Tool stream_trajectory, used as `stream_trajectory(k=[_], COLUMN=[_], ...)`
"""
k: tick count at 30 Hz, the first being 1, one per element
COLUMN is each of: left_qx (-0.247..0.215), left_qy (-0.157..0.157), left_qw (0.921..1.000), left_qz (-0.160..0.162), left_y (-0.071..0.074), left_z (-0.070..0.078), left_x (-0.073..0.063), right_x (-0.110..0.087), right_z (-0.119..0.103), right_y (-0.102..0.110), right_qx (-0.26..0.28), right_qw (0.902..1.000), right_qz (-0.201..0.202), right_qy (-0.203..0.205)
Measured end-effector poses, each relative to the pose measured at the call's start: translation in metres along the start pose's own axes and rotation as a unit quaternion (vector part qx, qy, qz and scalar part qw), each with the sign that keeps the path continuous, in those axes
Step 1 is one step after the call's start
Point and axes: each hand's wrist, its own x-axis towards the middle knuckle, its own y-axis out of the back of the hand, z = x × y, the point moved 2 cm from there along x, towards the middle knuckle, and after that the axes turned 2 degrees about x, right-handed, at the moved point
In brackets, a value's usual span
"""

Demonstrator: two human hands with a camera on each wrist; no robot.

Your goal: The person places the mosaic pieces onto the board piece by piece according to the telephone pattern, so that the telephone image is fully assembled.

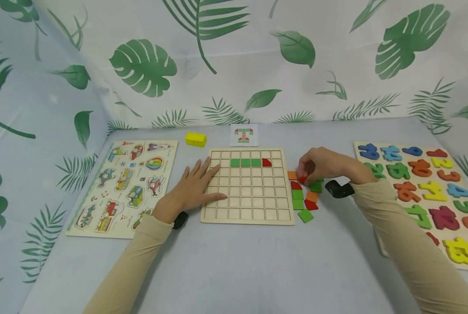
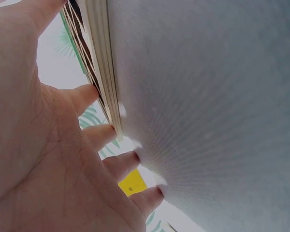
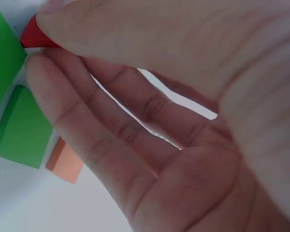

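Note:
My left hand [image 1: 191, 185] lies with fingers spread over the left edge of a wooden grid board [image 1: 247, 216]. In the left wrist view, two fingertips [image 2: 99, 135] touch the board's side. Three green square tiles [image 1: 245, 162] and a red quarter-round tile [image 1: 267, 162] sit in a row of the grid. Right of the board, my right hand [image 1: 322, 163] pinches another red quarter-round tile [image 3: 36, 36] between thumb and fingers. Loose green tiles [image 1: 298, 204], orange tiles [image 1: 311, 197] and red tiles [image 1: 311, 205] lie around it.
Behind the board is a pattern card [image 1: 244, 135], with a yellow block [image 1: 196, 139] to its left. A picture puzzle board [image 1: 116, 183] lies at the left, and a number puzzle board [image 1: 430, 174] at the right, partly under my right arm. A leaf-print cloth [image 1: 234, 96] stands behind.

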Motion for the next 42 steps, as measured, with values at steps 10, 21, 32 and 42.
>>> stream_trajectory(k=[10, 21, 32, 42], left_qx=[0.002, -0.001, 0.003, 0.011], left_qy=[0.002, -0.003, 0.005, 0.006], left_qw=[1.0000, 1.0000, 0.9999, 0.9998], left_qz=[-0.002, 0.000, -0.010, -0.012], left_y=[0.001, 0.002, 0.001, 0.002], left_z=[0.001, -0.001, -0.001, -0.001], left_x=[-0.001, -0.001, 0.002, 0.001], right_x=[0.008, 0.048, 0.100, 0.127], right_z=[-0.010, -0.045, -0.081, -0.091], right_y=[0.005, -0.008, -0.029, -0.042], right_qx=[-0.017, 0.005, 0.051, 0.048], right_qw=[0.9987, 0.9934, 0.9708, 0.9603], right_qz=[0.010, 0.026, 0.120, 0.203], right_qy=[0.047, 0.111, 0.202, 0.186])
